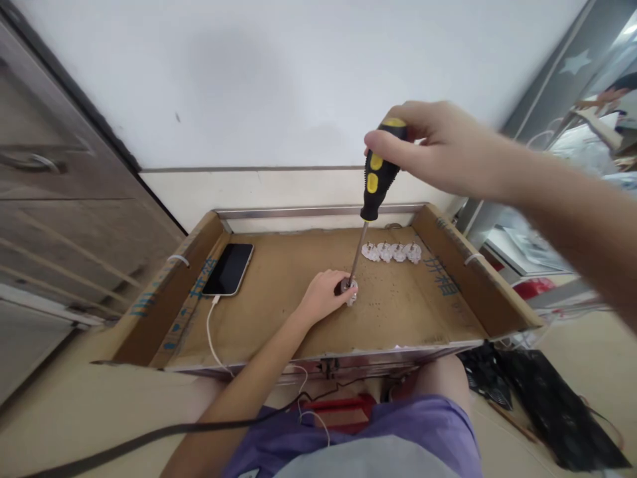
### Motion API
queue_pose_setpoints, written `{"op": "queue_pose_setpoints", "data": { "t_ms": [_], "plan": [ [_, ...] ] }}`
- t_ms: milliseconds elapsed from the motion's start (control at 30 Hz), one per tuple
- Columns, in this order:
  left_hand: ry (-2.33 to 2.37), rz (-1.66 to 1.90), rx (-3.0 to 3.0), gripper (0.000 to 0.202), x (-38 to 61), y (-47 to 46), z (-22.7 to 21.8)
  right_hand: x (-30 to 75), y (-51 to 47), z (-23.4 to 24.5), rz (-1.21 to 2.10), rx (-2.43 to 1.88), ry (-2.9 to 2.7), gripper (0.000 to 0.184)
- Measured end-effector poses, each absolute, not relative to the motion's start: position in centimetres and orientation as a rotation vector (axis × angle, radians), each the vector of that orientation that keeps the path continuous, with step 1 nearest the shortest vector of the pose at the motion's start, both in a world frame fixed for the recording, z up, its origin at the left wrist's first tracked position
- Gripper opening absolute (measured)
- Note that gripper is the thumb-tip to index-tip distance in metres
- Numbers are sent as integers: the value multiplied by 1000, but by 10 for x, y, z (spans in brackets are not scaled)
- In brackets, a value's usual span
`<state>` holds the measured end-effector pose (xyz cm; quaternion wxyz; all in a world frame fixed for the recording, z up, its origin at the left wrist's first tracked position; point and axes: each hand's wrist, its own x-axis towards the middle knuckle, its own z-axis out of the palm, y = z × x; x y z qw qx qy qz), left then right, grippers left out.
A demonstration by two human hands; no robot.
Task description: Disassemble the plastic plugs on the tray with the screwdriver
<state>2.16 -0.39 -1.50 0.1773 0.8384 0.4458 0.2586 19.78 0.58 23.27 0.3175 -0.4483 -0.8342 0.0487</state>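
My right hand (438,149) is wrapped round the top of a black and yellow screwdriver (375,182), held upright. Its metal shaft runs down to a small white plastic part (351,291) on the cardboard-lined tray (279,292). My left hand (323,295) pinches that small part and holds it against the cardboard, right at the screwdriver tip. A row of several similar white parts (392,251) lies a little behind, toward the tray's back right.
A phone (229,268) lies face up at the tray's left side with a white cable (212,335) running off the front edge. Wooden drawers (54,199) stand to the left. Black items (537,392) lie on the floor at right. My knees sit under the tray's front.
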Motion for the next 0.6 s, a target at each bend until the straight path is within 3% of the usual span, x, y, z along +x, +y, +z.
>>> {"op": "queue_pose_setpoints", "data": {
  "t_ms": [67, 167, 267, 367, 433, 500, 600],
  "plan": [
    [1259, 757, 2372, 28, 22, -5, -14, 200, -5, 249, -60, -1286, -2313, 17],
    [1255, 832, 2371, 27, 24, -7, -14, 196, -16, 262, -64, -1391, -2422, 32],
    [1221, 898, 2388, 23, 25, -10, -14, 192, -19, 259, -64, -1423, -2451, 17],
    [1204, 918, 2416, 19, 27, -12, -16, 193, -17, 248, -469, -1494, -2421, 37],
    [1206, 931, 2432, 20, 27, -12, -18, 196, -17, 244, -659, -1502, -2403, 39],
    [1212, 950, 2444, 20, 28, -11, -19, 197, -19, 245, -509, -1459, -2479, 29],
    [1218, 966, 2450, 19, 28, -10, -21, 195, -23, 251, -270, -1539, -2562, 30]
  ]
}}
